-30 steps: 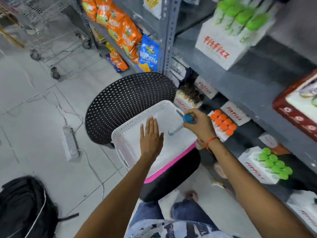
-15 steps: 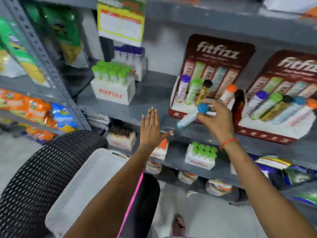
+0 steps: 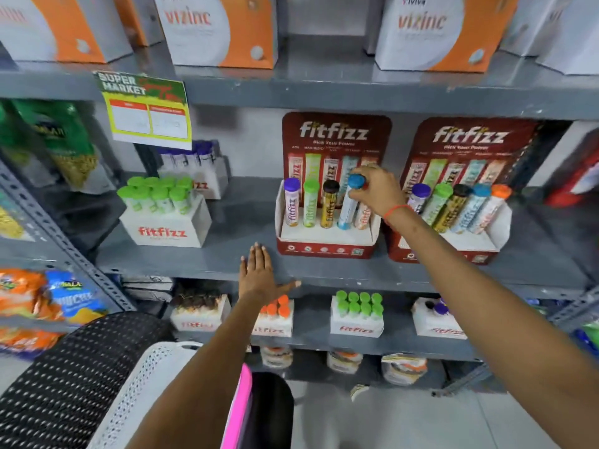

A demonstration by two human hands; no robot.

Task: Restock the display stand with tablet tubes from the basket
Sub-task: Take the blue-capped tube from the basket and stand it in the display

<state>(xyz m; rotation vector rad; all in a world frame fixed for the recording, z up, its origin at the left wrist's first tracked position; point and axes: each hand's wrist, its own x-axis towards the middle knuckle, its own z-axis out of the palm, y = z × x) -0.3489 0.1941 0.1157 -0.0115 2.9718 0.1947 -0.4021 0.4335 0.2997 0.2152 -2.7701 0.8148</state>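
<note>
blue-cap tube [image 3: 349, 202] sits in fourth slot of left display stand [image 3: 325, 244], between black-cap and orange ones; looks light, stiff, slick plastic, so cap is best grab spot; right hand [image 3: 377, 189] fingers pinched round cap; left hand [image 3: 259, 273] flat, fingers spread, empty, near shelf edge [image 3: 421, 280]; basket [image 3: 136, 390] down near-left

Bare shelf [image 3: 246, 218] between the white fitfizz box [image 3: 167, 226] and the left display stand [image 3: 325, 244]: open passage to the back wall. The two display stands stand just beside each other, with the right forearm [image 3: 431, 241] crossing that gap. Overhead, the upper shelf edge [image 3: 356, 92] limits approach from above.
</note>
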